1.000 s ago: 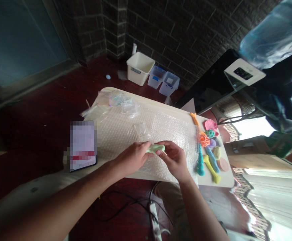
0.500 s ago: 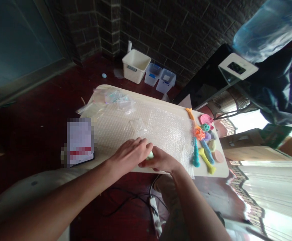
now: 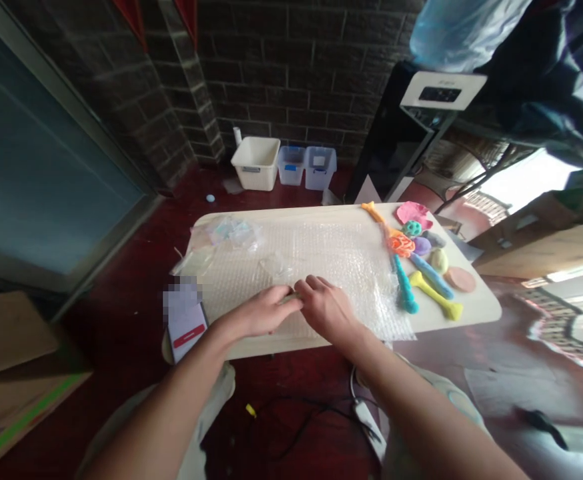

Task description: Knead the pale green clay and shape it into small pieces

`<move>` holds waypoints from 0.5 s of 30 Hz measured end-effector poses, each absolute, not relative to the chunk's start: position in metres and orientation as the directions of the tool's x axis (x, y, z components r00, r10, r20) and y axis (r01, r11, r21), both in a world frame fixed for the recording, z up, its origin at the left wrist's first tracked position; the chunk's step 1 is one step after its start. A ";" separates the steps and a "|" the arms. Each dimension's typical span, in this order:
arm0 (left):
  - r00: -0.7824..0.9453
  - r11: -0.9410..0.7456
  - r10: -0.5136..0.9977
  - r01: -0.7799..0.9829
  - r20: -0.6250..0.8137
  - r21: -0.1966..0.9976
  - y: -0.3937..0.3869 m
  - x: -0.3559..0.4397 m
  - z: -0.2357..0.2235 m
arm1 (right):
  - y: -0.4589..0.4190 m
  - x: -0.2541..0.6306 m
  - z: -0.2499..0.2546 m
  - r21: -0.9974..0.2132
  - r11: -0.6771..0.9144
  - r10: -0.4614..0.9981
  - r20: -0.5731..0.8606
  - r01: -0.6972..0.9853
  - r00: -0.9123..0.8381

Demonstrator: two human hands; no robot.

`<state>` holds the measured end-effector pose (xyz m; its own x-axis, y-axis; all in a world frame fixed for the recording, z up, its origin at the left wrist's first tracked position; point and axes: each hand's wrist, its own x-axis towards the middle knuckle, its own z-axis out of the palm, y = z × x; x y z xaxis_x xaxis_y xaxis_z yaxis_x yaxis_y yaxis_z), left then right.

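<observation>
Over the near middle of the table, my left hand (image 3: 266,311) and my right hand (image 3: 324,308) meet with bent fingers. A small pale green lump (image 3: 292,296) shows between the fingertips of both hands, mostly covered by them. Its exact kind cannot be made out. Under the hands lies a sheet of bubble wrap (image 3: 336,257). Just beyond them, a small clear plastic bag (image 3: 275,267) rests on that sheet.
Coloured clay-like pieces, among them a yellow bone shape (image 3: 434,299) and a pink dish shape (image 3: 413,215), lie at the table's right end. Clear bags (image 3: 231,232) lie far left, a phone (image 3: 190,337) near left. Bins (image 3: 256,163) stand by the wall.
The head view has turned and levelled. My right hand has rolled over so its back faces up, my left thumb now shows, and less of the pale green lump is visible.
</observation>
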<state>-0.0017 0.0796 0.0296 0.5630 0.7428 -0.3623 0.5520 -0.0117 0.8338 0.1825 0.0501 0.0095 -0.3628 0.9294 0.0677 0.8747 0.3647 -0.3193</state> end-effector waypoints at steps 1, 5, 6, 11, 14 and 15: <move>0.569 -0.093 0.778 0.522 -0.265 0.848 0.078 -0.003 0.026 | 0.049 0.186 0.008 -0.424 0.358 0.932 0.101 0.832 -0.349; 0.581 -0.420 0.813 0.545 0.034 0.726 0.072 -0.006 0.010 | 0.044 0.200 0.004 -0.899 0.153 0.961 0.038 0.411 -0.273; 0.600 -0.477 0.797 0.553 0.070 0.684 0.072 -0.005 0.008 | 0.043 0.202 0.004 -0.959 0.030 0.960 -0.051 0.282 -0.274; 0.685 -0.599 0.724 0.564 0.084 0.568 0.080 0.010 0.011 | 0.049 0.209 0.000 -0.962 -0.271 0.924 -0.267 0.022 -0.274; 0.665 -0.510 0.746 0.523 0.048 0.683 0.087 0.018 0.014 | 0.052 0.212 0.000 -0.985 -0.118 0.966 -0.143 0.126 -0.213; 0.648 -0.459 0.761 0.508 0.027 0.729 0.089 0.019 0.014 | 0.053 0.213 0.002 -0.980 -0.051 0.974 -0.092 0.193 -0.206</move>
<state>0.0187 0.0887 0.0142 0.6478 0.7613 0.0274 0.5080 -0.4585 0.7291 0.2131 0.0529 0.0020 -0.2062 0.9742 -0.0918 0.1935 -0.0514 -0.9798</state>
